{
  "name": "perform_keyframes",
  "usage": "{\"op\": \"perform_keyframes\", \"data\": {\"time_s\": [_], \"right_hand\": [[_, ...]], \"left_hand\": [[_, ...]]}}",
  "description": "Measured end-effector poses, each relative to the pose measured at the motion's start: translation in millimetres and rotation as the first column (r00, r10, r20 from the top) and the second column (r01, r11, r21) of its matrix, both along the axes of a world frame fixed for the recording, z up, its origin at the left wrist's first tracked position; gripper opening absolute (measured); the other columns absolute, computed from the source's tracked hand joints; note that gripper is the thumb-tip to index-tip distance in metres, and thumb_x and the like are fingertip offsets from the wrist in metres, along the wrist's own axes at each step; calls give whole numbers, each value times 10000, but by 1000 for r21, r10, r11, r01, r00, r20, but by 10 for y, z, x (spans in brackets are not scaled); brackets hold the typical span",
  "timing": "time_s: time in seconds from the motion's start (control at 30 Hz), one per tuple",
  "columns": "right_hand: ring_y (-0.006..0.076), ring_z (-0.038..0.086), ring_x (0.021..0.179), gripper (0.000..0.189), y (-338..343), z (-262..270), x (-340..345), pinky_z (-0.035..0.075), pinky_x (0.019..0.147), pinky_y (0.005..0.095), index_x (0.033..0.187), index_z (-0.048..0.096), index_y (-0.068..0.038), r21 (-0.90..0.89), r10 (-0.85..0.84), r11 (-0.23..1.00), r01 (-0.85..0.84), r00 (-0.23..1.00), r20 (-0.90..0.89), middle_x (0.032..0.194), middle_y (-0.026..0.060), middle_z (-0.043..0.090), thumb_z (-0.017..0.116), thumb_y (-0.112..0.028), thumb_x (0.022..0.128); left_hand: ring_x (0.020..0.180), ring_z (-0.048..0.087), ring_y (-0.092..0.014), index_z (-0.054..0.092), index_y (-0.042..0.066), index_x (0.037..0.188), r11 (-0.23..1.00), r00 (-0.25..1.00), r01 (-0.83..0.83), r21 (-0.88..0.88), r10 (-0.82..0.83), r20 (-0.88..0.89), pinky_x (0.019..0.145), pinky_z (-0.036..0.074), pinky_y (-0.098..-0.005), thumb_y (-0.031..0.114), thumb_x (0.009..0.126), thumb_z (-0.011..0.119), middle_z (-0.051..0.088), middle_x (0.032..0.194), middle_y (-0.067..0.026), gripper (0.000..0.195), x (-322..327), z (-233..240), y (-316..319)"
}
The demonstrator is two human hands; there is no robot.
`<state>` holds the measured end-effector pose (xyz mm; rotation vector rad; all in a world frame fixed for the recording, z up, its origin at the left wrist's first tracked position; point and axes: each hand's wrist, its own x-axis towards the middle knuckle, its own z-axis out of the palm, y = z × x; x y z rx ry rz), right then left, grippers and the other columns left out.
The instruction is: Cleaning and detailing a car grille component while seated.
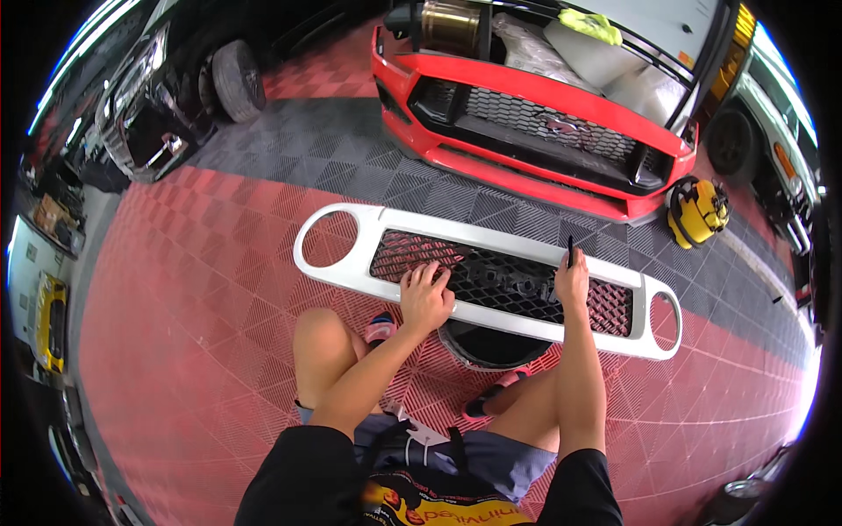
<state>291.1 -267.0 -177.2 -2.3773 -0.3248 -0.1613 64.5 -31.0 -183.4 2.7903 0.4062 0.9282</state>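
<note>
A white car front grille (506, 237) with a black mesh insert (506, 276) lies across in front of me, on top of a round black stool or drum (493, 345). It has a round headlight opening at each end, and the mesh bears raised black letters. My left hand (426, 299) holds the lower bar left of centre, its fingers curled over onto the mesh. Over the right part of the mesh, my right hand (572, 283) grips a thin black tool (571, 252) that points up past the upper bar. Its exact kind cannot be made out.
A red car front bumper (539, 85) stands ahead, before a black rack (487, 29) with wrapped goods. A yellow-and-black shop vacuum (697, 214) is at its right. Vehicles are parked at the far left (151, 112) and right (756, 131). Red and grey tiles (197, 315) cover the floor.
</note>
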Motion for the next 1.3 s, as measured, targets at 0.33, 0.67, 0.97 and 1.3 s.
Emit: {"op": "perform_keyframes", "data": {"time_s": [0.33, 0.67, 0.97, 1.3], "right_hand": [[333, 342, 1442, 638, 973, -187, -605, 186, 1206, 515, 1463, 393, 13, -563, 440, 777, -281, 882, 167, 1545, 190, 379, 563, -313, 942], [326, 389, 1414, 543, 318, -104, -311, 230, 1190, 507, 1428, 451, 21, -632, 265, 771, -79, 942, 206, 1505, 183, 443, 482, -314, 1002], [372, 353, 1425, 549, 259, -10, -291, 213, 1194, 509, 1446, 442, -6, -695, 91, 719, -1, 992, 93, 1525, 152, 423, 437, -344, 1013], [336, 333, 1446, 651, 2482, -102, -1015, 188, 1217, 483, 1490, 342, 4, -552, 565, 726, -410, 813, 139, 1559, 171, 360, 548, -230, 918]], "left_hand": [[1194, 516, -314, 740, 98, 1030, 976, 998, 53, -211, -55, -3, 1011, 389, -485, 213, 732, 644, 578, 1272, -125, 334, 15, 55, -5], [1204, 525, -362, 655, 12, 1127, 776, 780, -585, -236, 459, -426, 1002, 412, -567, 423, 852, 646, 564, 1227, -189, 495, 299, 511, 1612], [1077, 644, -429, 673, -122, 1028, 619, 768, -417, -666, -152, -622, 942, 496, -454, 771, 894, 371, 668, 1078, -317, 952, 29, 7, 2298], [852, 688, -438, 674, -45, 914, 687, 843, -499, -529, 243, -480, 758, 543, -538, 539, 1021, 326, 697, 872, -268, 688, 242, 113, 2026]]}}
